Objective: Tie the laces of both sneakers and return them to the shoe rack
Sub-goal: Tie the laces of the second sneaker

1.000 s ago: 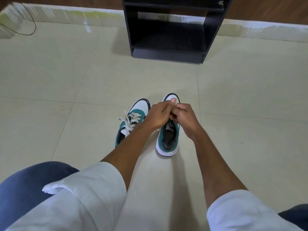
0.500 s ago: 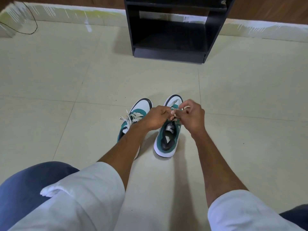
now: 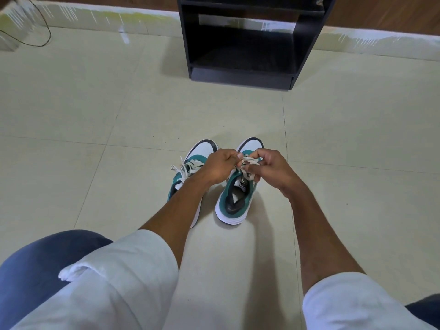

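Both my hands are over the right sneaker [image 3: 234, 198], working its laces [image 3: 247, 163]. Left hand [image 3: 220, 166] is curled nearly into a fist, thumb and fingertips pinched on a lace strand at the top of the tongue. Right hand [image 3: 270, 169] has its fingers bent and also pinches the lace, a loop showing between thumb and index. The two hands are almost touching, knuckle to knuckle, with the white lace bunched between them – can't tell if a knot is formed yet

Right sneaker stands upright on the floor [image 3: 95, 115], toe pointing away from me, green collar, white sole, black lining, heel nearest me. Left sneaker [image 3: 190, 167] sits just beside it on my left, partly hidden by my left forearm – its laces lie loose and splayed over the side, untied

Black shoe rack [image 3: 302, 44] stands against the wall ahead, well apart from the sneakers. Its lower shelf shows nothing on it
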